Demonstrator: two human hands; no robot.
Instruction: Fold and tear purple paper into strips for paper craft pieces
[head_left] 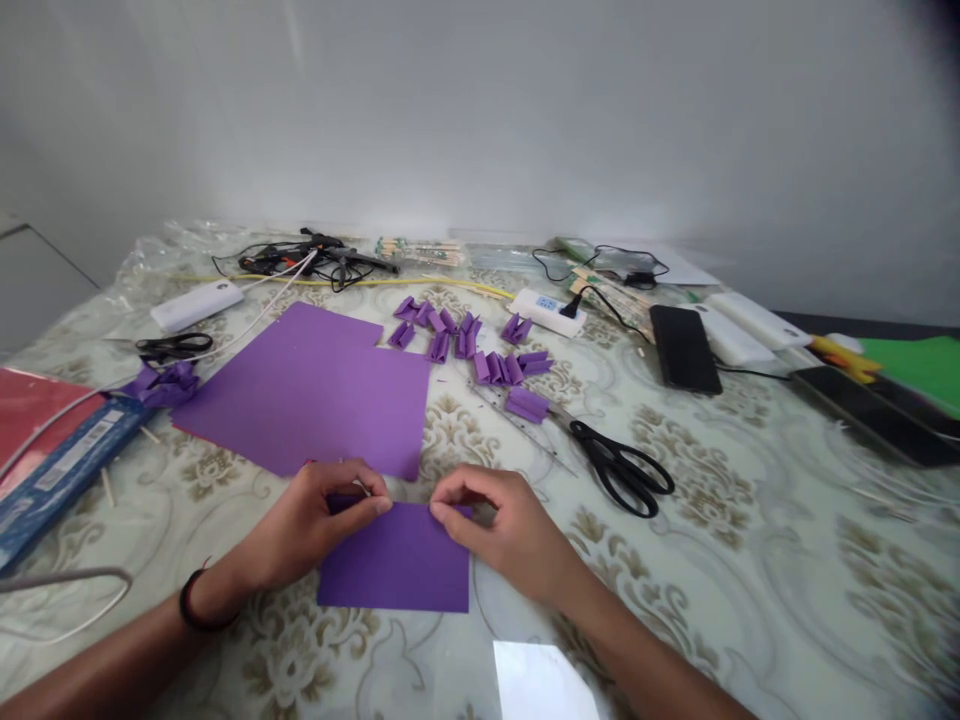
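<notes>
Small purple sheet [396,572]: lies on the patterned tablecloth [697,620], at the near side, under and between both hands. Gets pinched along the far edge by the left hand [334,520], close to the middle, and by the right hand [491,520], a little further right. Held in a narrow grip on either side, thumb against fingertips, with paper in between. Perhaps turned up along that edge (cannot tell for sure, with fingers in the way).

Around the left wrist, a dark band [196,602]. Just beyond the left hand, a larger purple sheet [337,400], flat on the cloth. Beyond the right hand, a cluster of folded purple pieces [466,337], some touching, others slightly apart. Near these, black-handled scissors [621,468], pointing away to the left, with blades partly hidden by one folded piece. Alongside, a transparent ruler [538,438]. Farther back, a white power strip [534,308] with a black plug [573,306] in one socket, and to its right a black phone [684,350]. Over on the left, crumpled purple paper [166,384] against a blue package [75,475].
</notes>
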